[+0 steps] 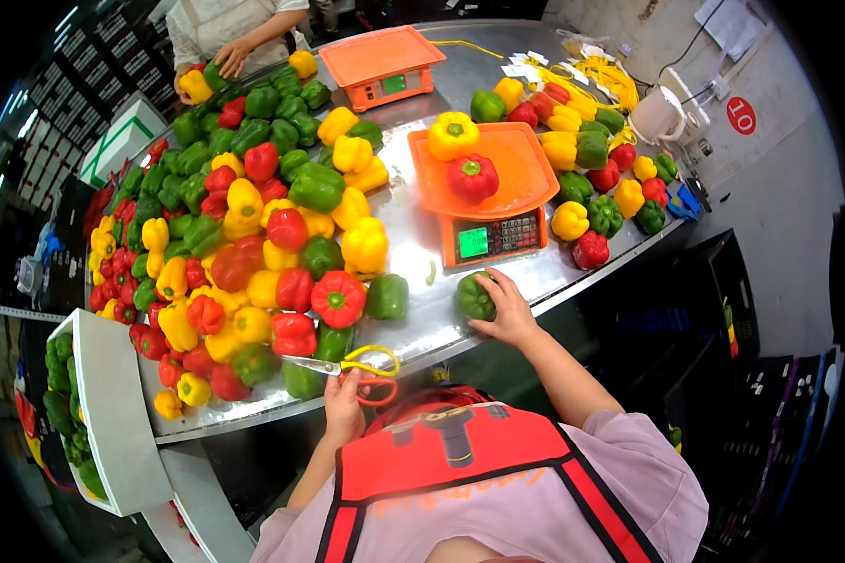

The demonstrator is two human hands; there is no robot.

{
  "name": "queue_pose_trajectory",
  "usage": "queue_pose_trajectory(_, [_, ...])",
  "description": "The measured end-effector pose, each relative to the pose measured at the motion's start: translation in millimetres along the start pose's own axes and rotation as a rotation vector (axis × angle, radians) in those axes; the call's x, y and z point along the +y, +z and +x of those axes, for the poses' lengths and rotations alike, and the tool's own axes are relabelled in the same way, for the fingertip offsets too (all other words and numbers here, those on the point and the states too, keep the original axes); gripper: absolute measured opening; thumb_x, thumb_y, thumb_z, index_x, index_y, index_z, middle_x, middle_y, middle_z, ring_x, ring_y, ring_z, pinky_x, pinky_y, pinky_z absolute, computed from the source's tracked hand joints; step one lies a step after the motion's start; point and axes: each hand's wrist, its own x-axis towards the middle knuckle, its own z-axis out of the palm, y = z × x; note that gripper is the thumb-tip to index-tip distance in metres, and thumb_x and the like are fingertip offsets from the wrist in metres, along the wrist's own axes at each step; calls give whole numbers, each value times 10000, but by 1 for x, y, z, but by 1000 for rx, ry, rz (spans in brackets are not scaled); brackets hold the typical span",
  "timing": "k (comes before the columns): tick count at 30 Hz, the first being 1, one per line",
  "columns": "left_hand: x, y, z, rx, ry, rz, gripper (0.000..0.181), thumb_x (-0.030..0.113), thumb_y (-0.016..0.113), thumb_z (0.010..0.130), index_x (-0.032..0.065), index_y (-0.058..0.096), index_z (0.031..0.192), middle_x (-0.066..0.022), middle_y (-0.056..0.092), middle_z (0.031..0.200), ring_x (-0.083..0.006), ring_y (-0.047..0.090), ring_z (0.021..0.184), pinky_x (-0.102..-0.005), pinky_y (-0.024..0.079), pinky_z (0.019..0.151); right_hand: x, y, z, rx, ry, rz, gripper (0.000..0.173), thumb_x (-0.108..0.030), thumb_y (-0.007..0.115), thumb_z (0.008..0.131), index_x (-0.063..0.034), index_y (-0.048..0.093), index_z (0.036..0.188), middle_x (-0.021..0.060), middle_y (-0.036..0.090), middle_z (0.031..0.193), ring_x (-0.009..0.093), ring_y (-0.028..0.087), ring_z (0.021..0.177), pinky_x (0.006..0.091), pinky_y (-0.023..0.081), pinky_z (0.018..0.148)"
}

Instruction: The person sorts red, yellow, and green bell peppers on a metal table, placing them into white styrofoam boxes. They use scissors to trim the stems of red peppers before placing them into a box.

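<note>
My left hand point(345, 408) holds a pair of scissors point(339, 367) by the red handle loop; the blades point left over the metal table's near edge. A green bell pepper point(474, 297) sits on the table under my right hand point(508, 310), whose fingers curl round its right side. Just beyond it stands an orange weighing scale point(494, 236), with a yellow bell pepper point(453, 136) and a red bell pepper point(474, 177) on its pan. Left of the scale lies a large heap of red, yellow and green bell peppers point(253, 267). One green pepper point(387, 296) lies at the heap's right edge.
More peppers point(604, 215) and yellow straps point(609, 77) lie on the right, near a white kettle point(656, 114). A second orange scale point(382, 63) stands at the far side. Another person's hands point(234, 56) touch peppers there. A white foam box point(116, 422) of green peppers stands at the left.
</note>
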Motion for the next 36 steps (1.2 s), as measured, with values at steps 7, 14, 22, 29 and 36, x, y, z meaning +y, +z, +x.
queue_pose_trajectory(7, [-5,-15,-11,71,29,-7,189,122,561,911,58,516,1083,-36,623,917,-99,600,790,-208,451,643,0,-50,118,434,1,-13,827,-319,795,652,-60,399,1330,204,413,1340,380,397,1232,442,344,1013])
queue_pose_trajectory(14, [-6,-16,-15,38,40,1,184,118,562,907,54,523,1075,-39,625,906,-99,596,778,-213,448,642,20,-38,171,319,113,-56,784,-288,785,640,-72,426,1303,197,446,1291,368,441,1190,411,380,995])
queue_pose_trajectory(22, [-6,-14,-9,63,22,22,209,119,560,905,45,510,1094,-38,617,921,-98,590,798,-210,440,638,25,-59,31,489,114,133,779,-168,790,645,-7,407,1303,144,490,1191,264,504,1111,351,406,960])
queue_pose_trajectory(29, [-2,-1,2,-30,-23,96,191,143,559,910,81,517,1086,-15,619,919,-95,591,826,-225,439,687,44,-19,-37,311,269,33,826,-190,825,578,-85,418,1289,172,467,1250,354,466,1156,402,408,974])
queue_pose_trajectory(36, [-1,4,-4,11,-20,66,207,135,551,913,72,520,1108,-15,622,934,-89,591,824,-220,439,680,59,-38,0,382,107,38,697,-204,722,724,-9,405,1314,200,458,1300,361,432,1214,417,353,1013])
